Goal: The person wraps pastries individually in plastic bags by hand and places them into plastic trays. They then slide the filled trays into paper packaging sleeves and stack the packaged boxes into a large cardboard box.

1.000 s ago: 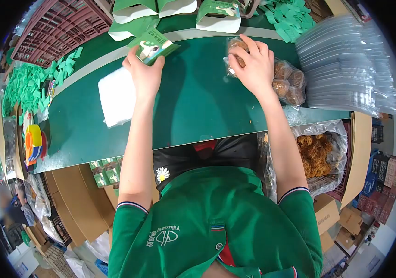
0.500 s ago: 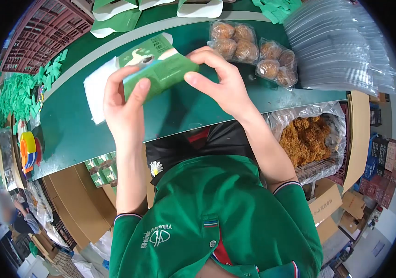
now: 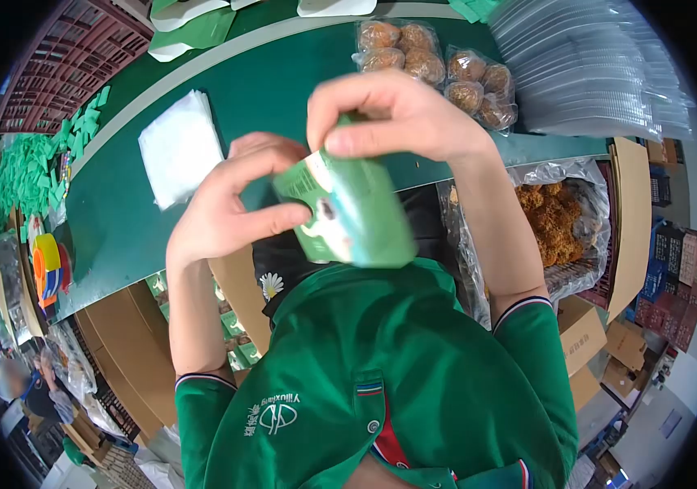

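Observation:
A green printed paper box (image 3: 356, 213) is tilted in front of my chest, blurred by motion. My left hand (image 3: 230, 204) grips it from the left side, thumb on the printed face. At the top end of the box, the thumb and fingers of my right hand (image 3: 397, 114) pinch its edge. Whether the box holds anything cannot be seen. A stack of white sheets (image 3: 180, 148) lies on the green table left of my hands. Beyond my right hand are two clear packs of round brown pastries (image 3: 401, 50), (image 3: 480, 90).
Stacked clear plastic trays (image 3: 584, 69) stand at the right. Below them is a lined crate of brown shredded food (image 3: 550, 220). Green strips (image 3: 26, 183) and tape rolls (image 3: 47, 265) lie left. Folded green boxes (image 3: 193, 33) sit at the back; an open carton (image 3: 120, 350) stands below.
The box has come off the table toward my chest and turned, with its printed face tipped. My right hand has moved onto its top edge. The white sheets are now uncovered.

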`<state>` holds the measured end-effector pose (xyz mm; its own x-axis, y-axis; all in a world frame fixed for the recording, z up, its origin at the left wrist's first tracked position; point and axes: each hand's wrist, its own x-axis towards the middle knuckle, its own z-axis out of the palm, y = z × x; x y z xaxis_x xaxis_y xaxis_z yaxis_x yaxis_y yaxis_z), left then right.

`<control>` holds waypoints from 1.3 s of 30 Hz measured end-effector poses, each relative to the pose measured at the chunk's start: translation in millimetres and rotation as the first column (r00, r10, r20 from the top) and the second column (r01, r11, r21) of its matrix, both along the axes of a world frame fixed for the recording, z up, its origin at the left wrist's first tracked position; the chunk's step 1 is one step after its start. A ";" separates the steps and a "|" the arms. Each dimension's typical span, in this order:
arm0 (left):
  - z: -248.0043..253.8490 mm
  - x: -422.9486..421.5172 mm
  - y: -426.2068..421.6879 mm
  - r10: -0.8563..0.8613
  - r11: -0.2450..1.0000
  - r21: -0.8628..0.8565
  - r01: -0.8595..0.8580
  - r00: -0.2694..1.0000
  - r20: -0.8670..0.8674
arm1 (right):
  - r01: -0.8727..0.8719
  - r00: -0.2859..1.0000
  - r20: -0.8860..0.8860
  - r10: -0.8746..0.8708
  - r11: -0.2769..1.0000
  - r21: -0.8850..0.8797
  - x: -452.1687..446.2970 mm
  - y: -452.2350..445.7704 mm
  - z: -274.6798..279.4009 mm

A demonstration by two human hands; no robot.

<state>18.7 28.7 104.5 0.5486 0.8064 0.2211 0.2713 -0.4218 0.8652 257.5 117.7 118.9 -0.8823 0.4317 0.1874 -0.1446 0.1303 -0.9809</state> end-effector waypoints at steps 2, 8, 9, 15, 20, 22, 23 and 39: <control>-15.5 0.3 -4.5 0.111 0.972 -0.230 -0.048 0.957 0.269 | 0.282 0.958 -0.080 -0.277 0.957 0.070 4.3 -2.9 -1.0; -34.8 39.2 -16.8 0.651 0.759 -0.461 -0.461 0.520 0.553 | 0.508 0.838 -0.115 -0.533 0.840 -0.192 3.3 -57.7 -38.4; -38.4 44.7 -18.4 0.660 0.751 -0.467 -0.467 0.502 0.560 | 0.581 0.814 -0.039 -0.580 0.811 0.064 -4.4 -66.7 -33.5; -40.3 31.2 -7.2 0.569 0.817 -0.460 -0.348 0.618 0.543 | 0.521 0.849 -0.081 -0.522 0.853 -0.031 -14.7 -60.0 -45.3; -59.2 33.8 1.7 0.670 0.698 -0.696 -0.170 0.499 0.550 | 0.474 0.816 0.273 -0.509 0.860 0.187 -10.7 -43.6 -76.5; -61.0 44.2 10.5 0.714 0.667 -0.704 -0.244 0.481 0.509 | 0.507 0.791 0.335 -0.512 0.855 0.109 -13.7 -41.2 -84.3; -63.6 44.5 16.7 0.713 0.671 -0.697 -0.253 0.479 0.512 | 0.526 0.777 0.364 -0.514 0.847 0.072 -16.0 -39.3 -87.0; -81.5 48.3 109.6 0.795 0.536 -0.808 -0.244 0.469 0.386 | 0.358 0.532 -0.138 -0.835 0.074 0.931 23.8 69.9 -91.5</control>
<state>66.9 138.4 23.0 -0.1274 0.9313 -0.3414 -0.5039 0.2357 0.8310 281.3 187.5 27.4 -0.4592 0.6667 0.5871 0.7222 0.6650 -0.1904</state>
